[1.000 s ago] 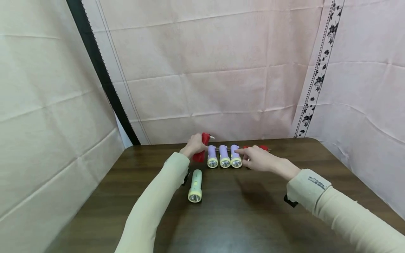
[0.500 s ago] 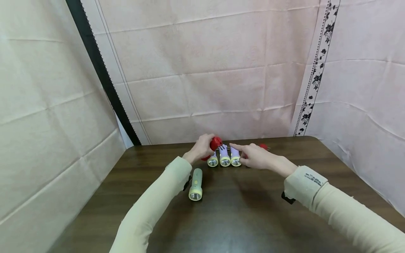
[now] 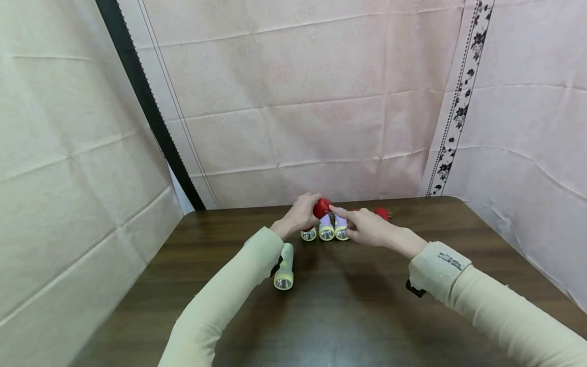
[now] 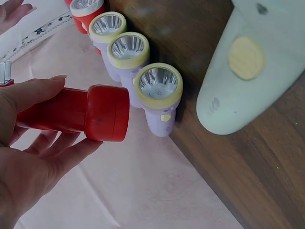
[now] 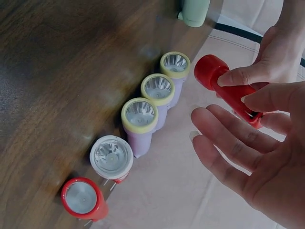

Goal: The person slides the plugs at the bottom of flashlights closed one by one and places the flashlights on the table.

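A red flashlight [image 4: 109, 113] is gripped in my left hand [image 3: 300, 214], held up over the left end of a row of purple flashlights. In the right wrist view its tail end points toward my right hand [image 5: 281, 191]. That hand has its index finger stretched toward the flashlight in the head view. In the right wrist view, one of its digits overlaps the tail end; whether it touches is hard to tell. The other fingers are loosely spread. Below the hands stand purple flashlights [image 5: 140, 119] with yellow rims, lenses toward the front.
To the right of the purple row lie a white-rimmed red flashlight [image 5: 112, 157] and another red flashlight [image 5: 82, 196]. A pale green flashlight [image 3: 284, 270] lies nearer on the wooden table [image 3: 357, 306], beside my left sleeve. Behind the table hangs a pale cloth [image 3: 321, 127].
My left hand has moved right with the red flashlight and turned it, so its metal prongs no longer show in the head view. My right hand has shifted slightly left and up toward it.
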The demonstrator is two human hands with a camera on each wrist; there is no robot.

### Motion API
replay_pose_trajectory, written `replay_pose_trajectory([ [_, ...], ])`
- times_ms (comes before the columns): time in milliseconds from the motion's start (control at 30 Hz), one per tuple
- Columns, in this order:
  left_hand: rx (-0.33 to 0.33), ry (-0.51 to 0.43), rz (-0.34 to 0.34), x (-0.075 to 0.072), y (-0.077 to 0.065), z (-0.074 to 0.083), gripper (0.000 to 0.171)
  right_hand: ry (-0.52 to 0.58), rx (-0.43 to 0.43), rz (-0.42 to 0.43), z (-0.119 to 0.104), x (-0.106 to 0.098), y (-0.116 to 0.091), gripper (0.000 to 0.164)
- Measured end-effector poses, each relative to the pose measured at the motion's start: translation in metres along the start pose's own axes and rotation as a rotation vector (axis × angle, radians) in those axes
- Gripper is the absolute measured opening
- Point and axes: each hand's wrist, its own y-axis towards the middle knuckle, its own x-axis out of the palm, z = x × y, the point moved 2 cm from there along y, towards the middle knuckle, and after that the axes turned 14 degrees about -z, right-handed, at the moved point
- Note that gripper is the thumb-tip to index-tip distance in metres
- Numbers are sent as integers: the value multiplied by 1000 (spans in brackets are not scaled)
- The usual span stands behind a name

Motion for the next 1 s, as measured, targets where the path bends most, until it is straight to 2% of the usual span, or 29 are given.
replay_pose_trajectory([
  [233, 36, 4, -18, 2, 0, 7, 51, -6, 82, -5, 1, 0, -4, 67],
  [500, 32, 23, -5, 2, 1, 11, 52, -21, 80, 4, -2, -2, -3, 71],
  [700, 37, 19, -26, 3, 2, 15, 54, -11, 92, -2, -1, -3, -4, 69],
  [1000, 44, 27, -40, 5, 3, 19, 48, 3, 105, -3, 2, -4, -6, 67],
])
